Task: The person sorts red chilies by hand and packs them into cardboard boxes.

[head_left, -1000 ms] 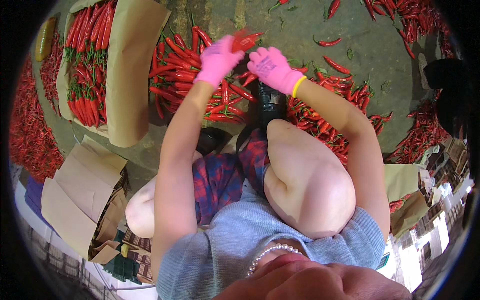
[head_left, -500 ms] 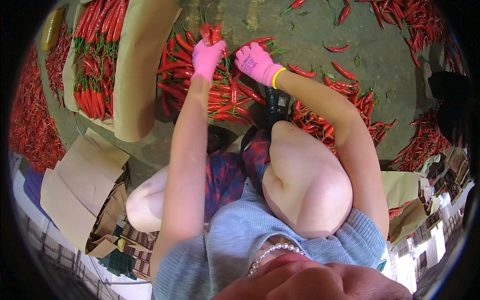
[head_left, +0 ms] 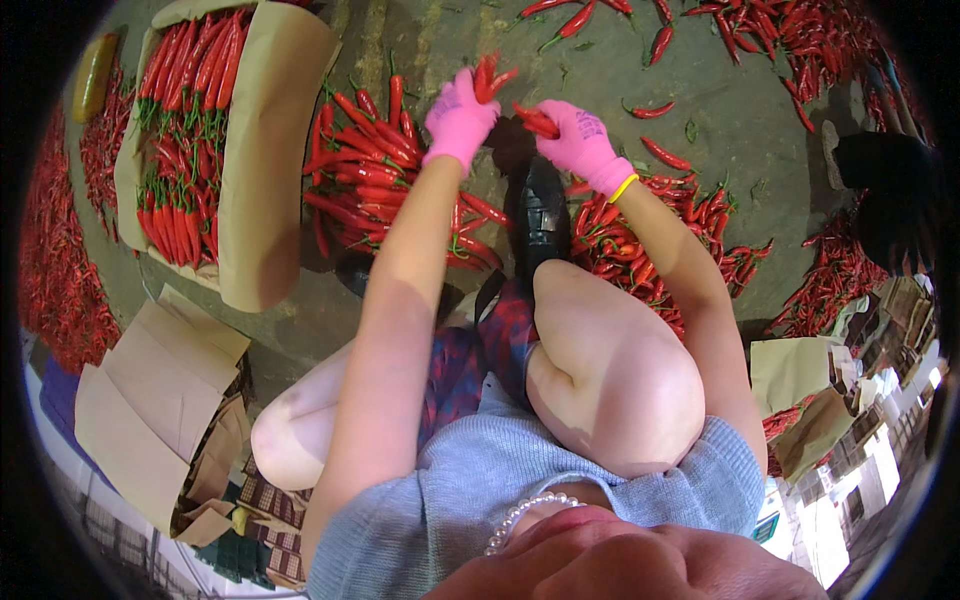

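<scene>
Both my hands wear pink gloves. My left hand (head_left: 463,121) is closed around a few red chili peppers (head_left: 488,78), whose ends stick up past the fingers. Just to the right, my right hand (head_left: 583,145) grips red chilies too (head_left: 537,121), pointing left toward the other hand; a small gap separates the two. Below and left of my left hand lies a pile of long red chilies (head_left: 372,180) with green stems. Under my right forearm spreads another heap of red chilies (head_left: 640,235). The lower fingers of each hand are partly hidden.
At the left stands a paper-lined box (head_left: 270,160) with chilies in rows. Flattened cardboard (head_left: 150,375) lies nearer. More chili heaps (head_left: 65,230) cover the far left and upper right. Loose chilies (head_left: 665,153) dot the floor. A dark shoe (head_left: 543,215) sits between the piles.
My left hand has moved right and slightly up, away from the left pile. My right hand has shifted right off that pile, now visibly holding chilies.
</scene>
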Demonstrator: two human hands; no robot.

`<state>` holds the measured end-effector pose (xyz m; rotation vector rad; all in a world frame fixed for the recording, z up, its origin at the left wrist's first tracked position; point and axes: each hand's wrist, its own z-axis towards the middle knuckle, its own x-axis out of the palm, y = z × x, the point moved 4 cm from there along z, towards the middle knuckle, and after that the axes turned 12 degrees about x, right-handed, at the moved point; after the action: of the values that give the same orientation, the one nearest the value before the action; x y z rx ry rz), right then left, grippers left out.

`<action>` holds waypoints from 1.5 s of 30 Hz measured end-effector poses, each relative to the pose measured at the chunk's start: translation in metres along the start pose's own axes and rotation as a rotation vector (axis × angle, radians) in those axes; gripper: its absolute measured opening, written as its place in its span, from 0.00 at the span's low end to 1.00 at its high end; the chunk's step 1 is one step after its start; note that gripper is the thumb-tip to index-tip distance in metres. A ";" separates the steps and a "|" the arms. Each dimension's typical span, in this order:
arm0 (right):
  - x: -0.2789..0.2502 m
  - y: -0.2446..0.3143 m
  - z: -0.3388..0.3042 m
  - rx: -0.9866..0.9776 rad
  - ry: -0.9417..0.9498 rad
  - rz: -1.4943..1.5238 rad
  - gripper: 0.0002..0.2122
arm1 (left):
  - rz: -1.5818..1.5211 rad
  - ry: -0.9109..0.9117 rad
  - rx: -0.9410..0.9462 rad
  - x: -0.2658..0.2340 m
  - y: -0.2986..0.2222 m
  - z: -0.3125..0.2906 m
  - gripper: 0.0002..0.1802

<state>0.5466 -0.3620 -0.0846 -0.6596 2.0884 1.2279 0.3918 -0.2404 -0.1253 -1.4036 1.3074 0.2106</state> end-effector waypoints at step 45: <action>-0.014 -0.009 0.100 0.163 -0.070 -0.600 0.12 | 0.139 -0.045 0.683 0.021 0.028 -0.032 0.26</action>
<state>0.5880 -0.2756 -0.1177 -1.0497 1.7209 0.7220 0.3614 -0.2692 -0.1465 -0.7259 1.2752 -0.1100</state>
